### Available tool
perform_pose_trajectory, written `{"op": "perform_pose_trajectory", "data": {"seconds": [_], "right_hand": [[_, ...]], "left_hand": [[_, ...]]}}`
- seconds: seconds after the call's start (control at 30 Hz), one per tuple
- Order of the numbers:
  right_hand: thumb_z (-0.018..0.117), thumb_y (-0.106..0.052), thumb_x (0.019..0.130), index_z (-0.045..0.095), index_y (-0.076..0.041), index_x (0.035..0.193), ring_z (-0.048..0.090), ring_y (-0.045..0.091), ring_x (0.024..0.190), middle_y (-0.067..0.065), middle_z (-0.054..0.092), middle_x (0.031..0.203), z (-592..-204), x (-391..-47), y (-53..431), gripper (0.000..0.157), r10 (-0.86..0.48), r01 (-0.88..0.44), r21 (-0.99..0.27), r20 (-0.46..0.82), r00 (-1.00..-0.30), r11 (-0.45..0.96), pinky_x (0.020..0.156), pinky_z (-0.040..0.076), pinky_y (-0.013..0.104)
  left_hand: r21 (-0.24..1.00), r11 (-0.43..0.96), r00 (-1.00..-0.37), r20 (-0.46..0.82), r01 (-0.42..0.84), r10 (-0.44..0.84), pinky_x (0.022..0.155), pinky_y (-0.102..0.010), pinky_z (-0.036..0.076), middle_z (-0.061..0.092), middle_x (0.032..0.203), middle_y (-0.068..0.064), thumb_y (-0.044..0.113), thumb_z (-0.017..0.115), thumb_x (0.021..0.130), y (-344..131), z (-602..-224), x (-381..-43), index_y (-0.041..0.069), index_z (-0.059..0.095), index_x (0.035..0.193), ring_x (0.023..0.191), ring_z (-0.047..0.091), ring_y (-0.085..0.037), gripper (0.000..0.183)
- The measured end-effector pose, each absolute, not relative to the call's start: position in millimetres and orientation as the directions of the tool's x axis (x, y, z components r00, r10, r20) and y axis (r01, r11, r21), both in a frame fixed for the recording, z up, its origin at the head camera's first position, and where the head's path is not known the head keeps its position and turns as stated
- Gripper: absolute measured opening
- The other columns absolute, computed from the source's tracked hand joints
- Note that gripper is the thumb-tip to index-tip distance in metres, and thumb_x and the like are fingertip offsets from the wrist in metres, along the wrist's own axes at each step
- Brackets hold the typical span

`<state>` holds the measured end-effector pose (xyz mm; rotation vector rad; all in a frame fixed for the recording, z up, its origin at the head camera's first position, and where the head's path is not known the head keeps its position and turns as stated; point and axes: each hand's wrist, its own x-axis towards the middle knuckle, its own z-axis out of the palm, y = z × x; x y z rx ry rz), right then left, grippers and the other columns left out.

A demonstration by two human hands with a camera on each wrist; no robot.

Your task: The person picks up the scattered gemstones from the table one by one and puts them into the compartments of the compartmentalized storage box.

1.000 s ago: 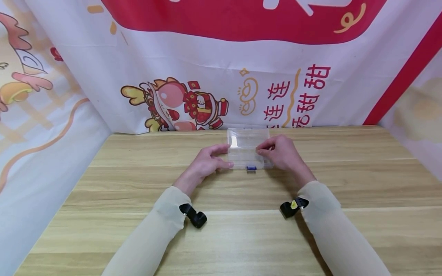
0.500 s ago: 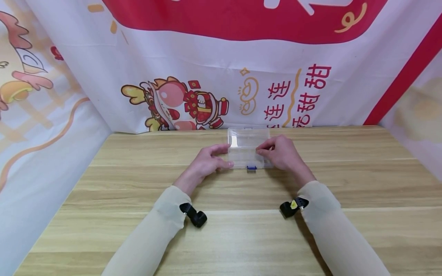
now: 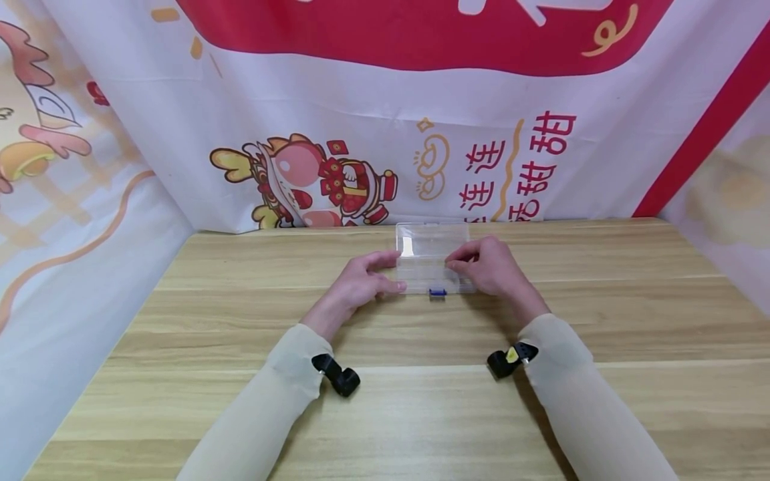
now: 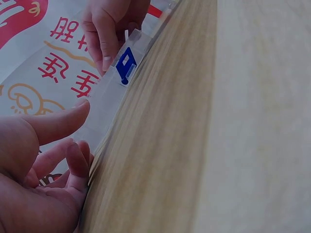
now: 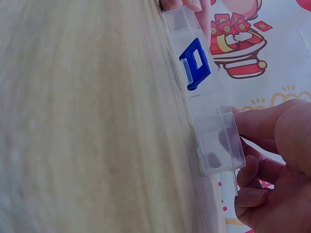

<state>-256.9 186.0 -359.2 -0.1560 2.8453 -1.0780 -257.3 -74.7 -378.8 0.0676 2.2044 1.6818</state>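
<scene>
Printed white cloth (image 3: 337,93) backs the wood-grained worktop (image 3: 409,414); the left hand (image 3: 363,277) spreads loosely against a clear box (image 3: 428,266); whether the right hand (image 3: 490,266) grips it is unclear.

Box (image 3: 424,268) on table (image 3: 409,414), before backdrop (image 3: 361,93)

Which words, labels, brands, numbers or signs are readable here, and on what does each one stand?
"连连": red, on the wall cloth.
"甜甜": red, also on the wall cloth.
Just below both: characters cut off at the table, unreadable whole.
White shapes on the red panel: cut off by the picture's top, unreadable.
Yellow patch on a black wrist device: too small to read.
Clear box and its blue latch: no readable text.
</scene>
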Motion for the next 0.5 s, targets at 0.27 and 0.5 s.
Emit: {"op": "perform_pose_trajectory", "data": {"seconds": [0.27,0.5], "right_hand": [[0.072,-0.021,0.102,0.082,-0.015,0.113,0.058,0.023,0.095,0.008,0.074,0.11,-359.1,-257.1,186.2,0.016,-0.132,-0.061,-0.662,-0.059,-0.99,0.747,0.077,0.048,0.032],[0.071,-0.021,0.102,0.081,-0.016,0.114,0.059,0.023,0.096,0.008,0.074,0.111,-359.6,-258.0,185.9,0.016,-0.127,-0.049,-0.664,-0.07,-0.989,0.746,0.077,0.049,0.032]], "left_hand": [[0.94,0.288,-0.933,-0.257,-0.181,0.253,0.082,-0.027,0.052,0.06,0.153,0.0,0.01,0.086,0.088,-74.9,-378.5,-256.8,0.027,0.06,0.15,0.106,0.064,-0.021,0.069],[0.941,0.287,-0.933,-0.256,-0.181,0.253,0.08,-0.027,0.052,0.06,0.153,0.001,0.01,0.086,0.087,-74.9,-378.6,-257.2,0.027,0.06,0.15,0.103,0.065,-0.02,0.07]]}}
